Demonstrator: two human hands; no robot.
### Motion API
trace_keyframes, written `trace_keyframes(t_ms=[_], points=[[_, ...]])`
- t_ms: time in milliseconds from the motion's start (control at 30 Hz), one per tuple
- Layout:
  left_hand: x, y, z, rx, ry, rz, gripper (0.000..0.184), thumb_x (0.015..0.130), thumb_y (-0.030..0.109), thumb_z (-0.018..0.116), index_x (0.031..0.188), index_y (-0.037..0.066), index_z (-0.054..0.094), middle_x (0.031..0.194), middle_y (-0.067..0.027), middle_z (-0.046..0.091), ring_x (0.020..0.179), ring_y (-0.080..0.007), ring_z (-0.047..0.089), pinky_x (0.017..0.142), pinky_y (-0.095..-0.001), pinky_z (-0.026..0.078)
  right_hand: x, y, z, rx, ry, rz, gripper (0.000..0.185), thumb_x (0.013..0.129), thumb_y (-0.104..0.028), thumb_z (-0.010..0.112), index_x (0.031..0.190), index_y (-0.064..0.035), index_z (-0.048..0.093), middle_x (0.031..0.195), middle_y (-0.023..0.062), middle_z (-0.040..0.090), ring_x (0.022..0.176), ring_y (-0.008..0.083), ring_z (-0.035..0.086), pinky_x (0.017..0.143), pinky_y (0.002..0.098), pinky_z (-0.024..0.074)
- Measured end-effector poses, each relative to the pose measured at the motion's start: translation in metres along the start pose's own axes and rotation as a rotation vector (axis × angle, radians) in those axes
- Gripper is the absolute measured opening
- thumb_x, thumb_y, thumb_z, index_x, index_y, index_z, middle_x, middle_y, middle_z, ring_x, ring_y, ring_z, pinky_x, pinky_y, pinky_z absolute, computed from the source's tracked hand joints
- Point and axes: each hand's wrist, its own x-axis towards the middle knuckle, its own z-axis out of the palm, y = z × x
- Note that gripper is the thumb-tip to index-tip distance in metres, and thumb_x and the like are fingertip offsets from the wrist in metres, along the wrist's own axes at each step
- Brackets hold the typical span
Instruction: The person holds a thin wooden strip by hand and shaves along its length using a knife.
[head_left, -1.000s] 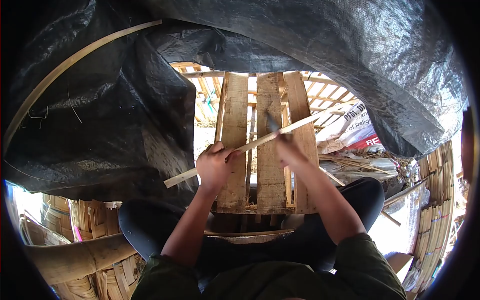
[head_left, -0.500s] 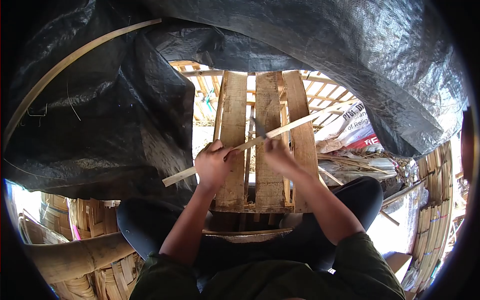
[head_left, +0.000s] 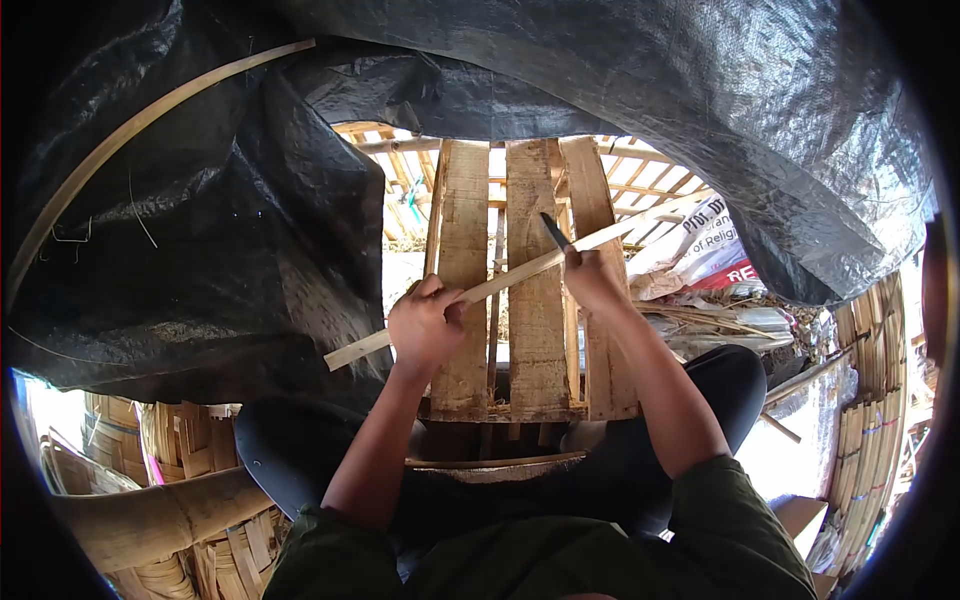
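Observation:
A long, pale bamboo strip [head_left: 520,272] runs at a slant over the wooden planks [head_left: 462,215], its low end to the left and its far end up to the right. My left hand [head_left: 425,322] is closed around it near the lower end. In my right hand [head_left: 592,280], also closed, is a knife [head_left: 555,232] whose dark blade points up and left. The blade meets the strip or lies just over it; I cannot tell which. My fingers hide the knife's handle.
Black plastic sheeting [head_left: 200,270] hangs at the left and overhead, with a curved strip [head_left: 120,135] against it. A printed sack [head_left: 690,255] lies at the right. Bundled bamboo slats [head_left: 868,440] stand far right, and a thick bamboo pole [head_left: 165,515] lies at lower left.
My right hand has moved right and slightly up along the bamboo strip with the knife. My left hand keeps its grip at nearly the same spot.

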Motion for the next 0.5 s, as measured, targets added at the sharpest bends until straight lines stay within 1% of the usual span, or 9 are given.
trace_keyframes(t_ms=[33,100,133,167,233,300,367,433,500], points=[[0.000,-0.001,0.000,-0.001,0.002,-0.003,0.008,0.072,0.013,0.077,0.079,0.014,0.072,0.076,-0.0019,0.055,0.068,-0.0251,0.063,0.058,-0.0399,0.050,0.007,0.007,0.008,-0.004,-0.001,-0.001,0.051,0.103,-0.038,0.042,0.100,0.0081,0.063,0.074,0.0237,0.067,0.067,0.0363,0.070,0.059,0.0472,0.0541],[0.000,-0.002,-0.001,0.000,-0.029,-0.021,0.013,0.071,0.012,0.078,0.083,0.014,0.074,0.079,-0.0023,0.059,0.072,-0.0258,0.064,0.060,-0.0396,0.051,0.021,0.025,0.030,-0.051,0.113,-0.077,0.049,0.104,-0.037,0.042,0.096,0.0070,0.063,0.068,0.0182,0.064,0.055,0.0295,0.065,0.050,0.0429,0.0508],[-0.001,-0.001,-0.001,-0.002,-0.029,-0.023,0.013,0.071,0.012,0.078,0.083,0.014,0.074,0.079,-0.0023,0.059,0.072,-0.0258,0.064,0.060,-0.0396,0.051,0.024,0.029,0.032,-0.039,0.111,-0.111,0.050,0.104,-0.038,0.042,0.092,0.0061,0.062,0.067,0.0160,0.063,0.050,0.0259,0.062,0.044,0.0397,0.0475],[-0.001,0.000,-0.002,-0.004,-0.033,-0.041,0.013,0.071,0.012,0.078,0.082,0.014,0.074,0.078,-0.0023,0.059,0.072,-0.0258,0.064,0.060,-0.0396,0.051,0.029,0.033,0.027,-0.038,0.112,-0.111,0.050,0.104,-0.038,0.042,0.092,0.0061,0.062,0.067,0.0160,0.063,0.050,0.0259,0.062,0.044,0.0397,0.0475],[-0.001,-0.002,-0.003,-0.006,-0.042,-0.056,0.012,0.071,0.011,0.078,0.082,0.014,0.074,0.078,-0.0022,0.059,0.071,-0.0259,0.064,0.060,-0.0396,0.051,0.024,0.019,0.005,0.134,0.001,0.101,0.050,0.102,-0.039,0.045,0.095,0.0081,0.063,0.077,0.0269,0.067,0.068,0.0398,0.069,0.058,0.0479,0.0528],[0.000,-0.001,-0.001,-0.006,-0.003,-0.024,0.010,0.070,0.010,0.076,0.079,0.015,0.072,0.075,-0.0020,0.056,0.068,-0.0259,0.063,0.058,-0.0402,0.050,0.026,0.025,0.010,0.157,0.048,0.065,0.049,0.102,-0.039,0.046,0.092,0.0069,0.060,0.072,0.0241,0.065,0.065,0.0377,0.068,0.057,0.0488,0.0524],[-0.001,-0.003,0.000,-0.011,0.005,-0.036,0.010,0.070,0.010,0.076,0.078,0.015,0.072,0.075,-0.0022,0.056,0.067,-0.0260,0.063,0.058,-0.0403,0.050,0.020,0.033,0.035,-0.003,0.126,-0.095,0.050,0.105,-0.040,0.041,0.083,0.0018,0.057,0.060,0.0102,0.054,0.048,0.0213,0.058,0.041,0.0401,0.0458],[-0.001,-0.002,0.000,-0.011,0.004,-0.037,0.009,0.070,0.010,0.075,0.078,0.015,0.072,0.075,-0.0023,0.055,0.067,-0.0262,0.063,0.058,-0.0404,0.050,0.030,0.037,0.026,-0.073,0.128,-0.146,0.050,0.104,-0.041,0.040,0.082,0.0014,0.057,0.061,0.0116,0.056,0.049,0.0232,0.060,0.042,0.0411,0.0468],[-0.002,-0.003,0.000,-0.011,0.004,-0.034,0.008,0.071,0.011,0.075,0.077,0.016,0.072,0.074,-0.0025,0.054,0.068,-0.0263,0.062,0.057,-0.0407,0.049,0.022,0.020,0.000,0.072,0.014,0.091,0.051,0.103,-0.041,0.043,0.088,0.0040,0.062,0.067,0.0200,0.063,0.059,0.0319,0.066,0.052,0.0466,0.0515]])
